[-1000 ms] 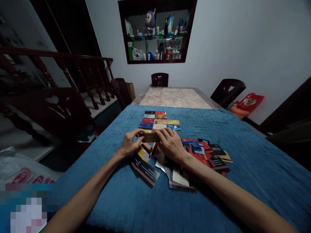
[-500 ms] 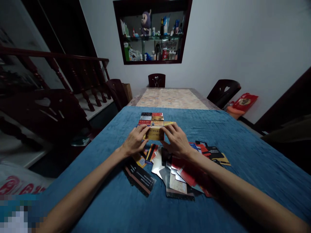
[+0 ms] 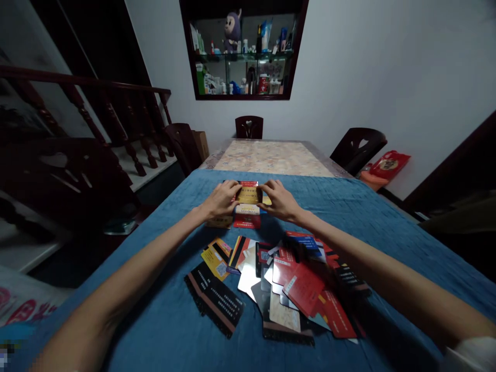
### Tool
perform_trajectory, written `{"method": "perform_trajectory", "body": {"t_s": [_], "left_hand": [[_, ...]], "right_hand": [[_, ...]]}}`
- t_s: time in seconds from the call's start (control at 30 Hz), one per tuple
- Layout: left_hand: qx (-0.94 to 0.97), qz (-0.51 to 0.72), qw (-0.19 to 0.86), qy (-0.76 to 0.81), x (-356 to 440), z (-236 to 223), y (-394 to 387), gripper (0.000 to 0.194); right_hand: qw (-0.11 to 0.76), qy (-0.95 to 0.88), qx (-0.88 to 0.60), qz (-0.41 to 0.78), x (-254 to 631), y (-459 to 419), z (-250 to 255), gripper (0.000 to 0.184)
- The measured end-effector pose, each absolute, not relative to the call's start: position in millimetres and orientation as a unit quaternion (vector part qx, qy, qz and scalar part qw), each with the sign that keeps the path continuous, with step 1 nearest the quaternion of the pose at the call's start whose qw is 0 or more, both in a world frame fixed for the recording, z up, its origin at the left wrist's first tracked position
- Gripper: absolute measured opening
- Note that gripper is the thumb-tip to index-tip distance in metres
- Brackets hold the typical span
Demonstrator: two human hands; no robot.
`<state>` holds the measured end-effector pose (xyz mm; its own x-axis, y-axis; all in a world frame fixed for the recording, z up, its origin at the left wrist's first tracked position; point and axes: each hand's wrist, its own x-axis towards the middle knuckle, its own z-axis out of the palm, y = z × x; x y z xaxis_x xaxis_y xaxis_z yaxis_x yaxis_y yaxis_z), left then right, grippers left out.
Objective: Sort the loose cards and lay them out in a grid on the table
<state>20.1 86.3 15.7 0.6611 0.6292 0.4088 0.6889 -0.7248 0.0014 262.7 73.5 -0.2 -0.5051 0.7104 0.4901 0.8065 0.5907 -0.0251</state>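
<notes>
My left hand [image 3: 221, 199] and my right hand [image 3: 279, 200] pinch the two ends of a gold card [image 3: 249, 195] and hold it over the neat rows of cards [image 3: 246, 216] laid out on the blue tablecloth [image 3: 387, 227]. Both hands have their fingers closed on the card's edges. Nearer to me lies a loose heap of cards [image 3: 282, 281], red, black, white and yellow, overlapping one another. A long black card [image 3: 215, 298] sits at the heap's left edge.
Beyond the cloth the table's patterned top [image 3: 273, 157] is bare. Dark chairs stand at the far end [image 3: 248, 126], at the right [image 3: 358, 147] and at the left [image 3: 180, 147]. A wooden stair railing [image 3: 96, 113] runs on the left. A wall niche [image 3: 242, 49] holds bottles and a toy.
Both hands have carried the gold card away from me, from just above the heap to over the far rows. The heap now lies uncovered.
</notes>
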Motion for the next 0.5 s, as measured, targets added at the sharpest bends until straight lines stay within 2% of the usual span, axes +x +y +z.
{"method": "perform_trajectory", "body": {"t_s": [0.27, 0.5], "left_hand": [[-0.903, -0.173, 0.063, -0.387, 29.8, 9.3, 139.0, 0.032], [-0.887, -0.161, 0.031, -0.432, 43.6, -4.9, 169.5, 0.030]], "right_hand": [[0.259, -0.839, -0.476, -0.039, 263.7, 130.1, -14.8, 0.044], [0.190, -0.807, -0.558, -0.032, 255.8, 151.7, -19.3, 0.033]]}}
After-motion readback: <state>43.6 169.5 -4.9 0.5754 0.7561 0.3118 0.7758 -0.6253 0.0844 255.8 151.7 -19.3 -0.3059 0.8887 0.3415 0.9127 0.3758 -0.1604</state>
